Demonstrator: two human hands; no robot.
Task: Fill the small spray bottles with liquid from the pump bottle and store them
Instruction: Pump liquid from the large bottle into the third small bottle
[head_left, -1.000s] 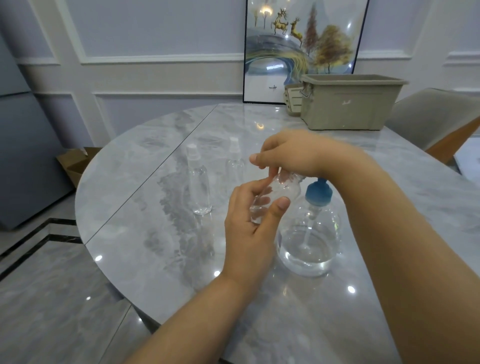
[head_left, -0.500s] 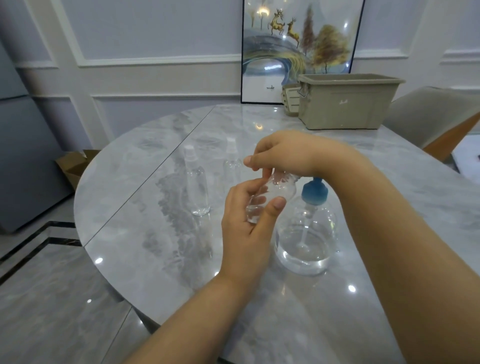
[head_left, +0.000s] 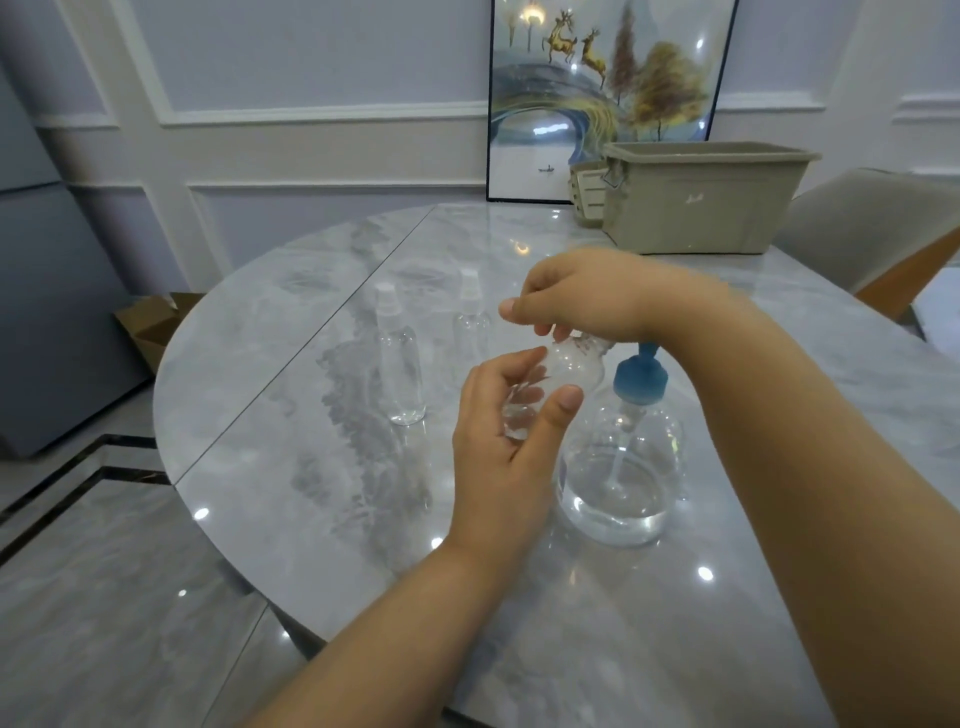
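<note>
Grasping the small clear spray bottle (head_left: 558, 374) around its lower body, the left hand (head_left: 511, 441) holds it tilted above the bench (head_left: 291, 467), thumb on the near side and fingers curled behind. The right hand (head_left: 576, 299) pinches down on the bottle's top, fingertips closed over the neck where the cap or sprayer would sit; the cap itself is hidden under those fingers, so whether it is being loosened or tightened cannot be told. This bottle looks like thin transparent plastic, light, and probably a little springy, so a hard squeeze at mid-body may dent it or push liquid out once the neck is open. The stiffer places to hold are the shoulder and the base. Its smooth wall may turn slippery if wetted. Just beside the hands, on the right, stands the pump bottle (head_left: 621, 467) with its blue pump head (head_left: 639, 376), only the bottom part filled with clear liquid; it is likely bottom-heavy and steady, best pressed straight down on the head. Two more capped spray bottles (head_left: 400, 364) stand upright further back on the left, near each other but apart. A beige bin (head_left: 701, 202) at the far edge seems the likely storage place.
</note>
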